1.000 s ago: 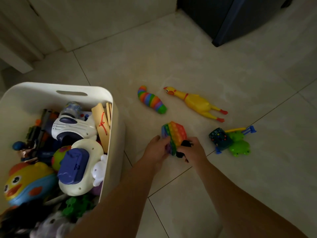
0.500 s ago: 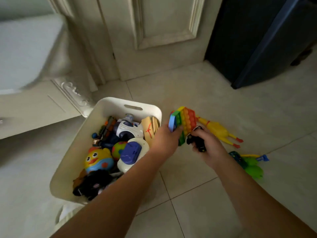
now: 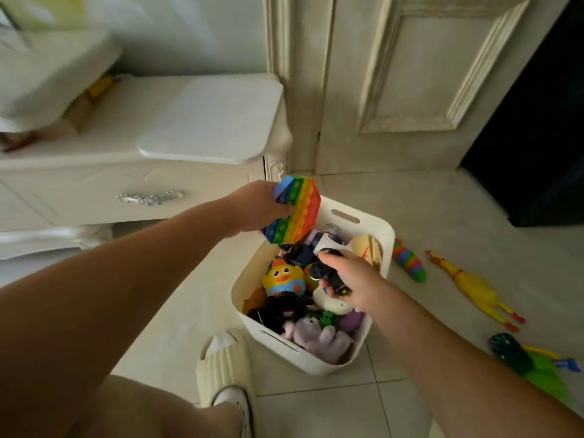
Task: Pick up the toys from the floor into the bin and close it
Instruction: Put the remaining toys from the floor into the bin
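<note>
The white bin [image 3: 363, 217] sits open-topped on the tiled floor in the middle of the view, heaped with toys, among them a yellow duck [image 3: 282, 278] on its nine o'clock side and a pale purple plush [image 3: 319, 339] at its six o'clock wall. The left hand [image 3: 252, 206] is above the bin's eleven o'clock corner, its fingers curled round the left edge of the rainbow pop toy [image 3: 297, 213], which is tilted and clear of the pile below. The right hand [image 3: 352, 281] is over the middle of the bin, fingers wrapped round a small black toy [image 3: 328, 276] that I cannot identify. On the floor at the bin's three o'clock, just beside its wall, lies a rainbow segmented slug [image 3: 409, 263]. Farther out the same way lies a yellow rubber chicken [image 3: 474, 287]. A green and dark toy [image 3: 534, 365] lies at about four o'clock, close to the right forearm. A cream slipper [image 3: 226, 361] stands near the bin's seven o'clock corner. A white cabinet [image 3: 126, 184] fills the ten o'clock direction.
</note>
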A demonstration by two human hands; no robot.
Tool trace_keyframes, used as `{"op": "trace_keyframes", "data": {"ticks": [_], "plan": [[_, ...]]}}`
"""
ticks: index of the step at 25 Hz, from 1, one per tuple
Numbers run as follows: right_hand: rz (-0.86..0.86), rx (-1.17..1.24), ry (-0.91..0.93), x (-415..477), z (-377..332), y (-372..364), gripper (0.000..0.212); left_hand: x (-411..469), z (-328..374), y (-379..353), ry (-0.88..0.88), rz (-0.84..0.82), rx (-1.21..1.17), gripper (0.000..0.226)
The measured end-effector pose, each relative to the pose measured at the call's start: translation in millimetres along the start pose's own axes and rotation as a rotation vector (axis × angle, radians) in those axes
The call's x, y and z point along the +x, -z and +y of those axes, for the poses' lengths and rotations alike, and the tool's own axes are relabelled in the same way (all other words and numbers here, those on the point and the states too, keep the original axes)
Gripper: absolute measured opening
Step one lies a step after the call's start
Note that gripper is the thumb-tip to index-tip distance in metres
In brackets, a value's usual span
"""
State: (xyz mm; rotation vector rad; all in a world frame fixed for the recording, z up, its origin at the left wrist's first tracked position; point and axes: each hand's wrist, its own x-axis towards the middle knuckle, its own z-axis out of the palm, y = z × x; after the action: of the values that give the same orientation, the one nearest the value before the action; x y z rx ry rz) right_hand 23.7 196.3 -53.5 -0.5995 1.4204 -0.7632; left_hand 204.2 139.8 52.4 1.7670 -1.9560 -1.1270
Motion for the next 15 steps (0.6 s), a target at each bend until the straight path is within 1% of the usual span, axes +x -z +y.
{"op": "trace_keyframes", "data": {"ticks": [2, 4, 6, 8, 10, 11, 13, 15], "plan": [[-0.104, -0.051, -0.073, 10.4, 15.9, -23.6, 0.011, 1.9, -5.8, -0.4, 0.008, -0.013, 0.055, 0.019], [-0.169, -0.146, -0.096, 21.5, 26.0, -46.0, 0.018, 9.1, -8.7, -4.8, 0.021, -0.018, 0.081, 0.024], [-0.176, -0.249, -0.047, 31.9, 27.3, -61.9, 0.021, 15.0, -9.2, -10.3, 0.02, 0.003, 0.089, 0.025], [-0.193, -0.324, 0.001, 43.3, 22.5, -70.6, 0.016, 17.8, -9.6, -14.8, 0.012, 0.028, 0.105, 0.025], [-0.181, -0.339, -0.019, 53.8, 19.8, -73.7, 0.005, 16.6, -15.0, -19.0, 0.034, 0.036, 0.113, 0.025], [-0.159, -0.312, -0.042, 59.0, 20.1, -74.9, 0.006, 14.6, -19.6, -19.3, 0.05, 0.046, 0.095, 0.024], [-0.116, -0.227, -0.046, 65.8, 20.6, -79.7, 0.014, 10.7, -28.7, -15.3, 0.077, 0.077, 0.057, 0.024], [-0.084, -0.223, 0.013, 76.7, 25.3, -84.4, 0.036, 9.7, -36.7, -8.7, 0.095, 0.112, 0.041, 0.024]]}}
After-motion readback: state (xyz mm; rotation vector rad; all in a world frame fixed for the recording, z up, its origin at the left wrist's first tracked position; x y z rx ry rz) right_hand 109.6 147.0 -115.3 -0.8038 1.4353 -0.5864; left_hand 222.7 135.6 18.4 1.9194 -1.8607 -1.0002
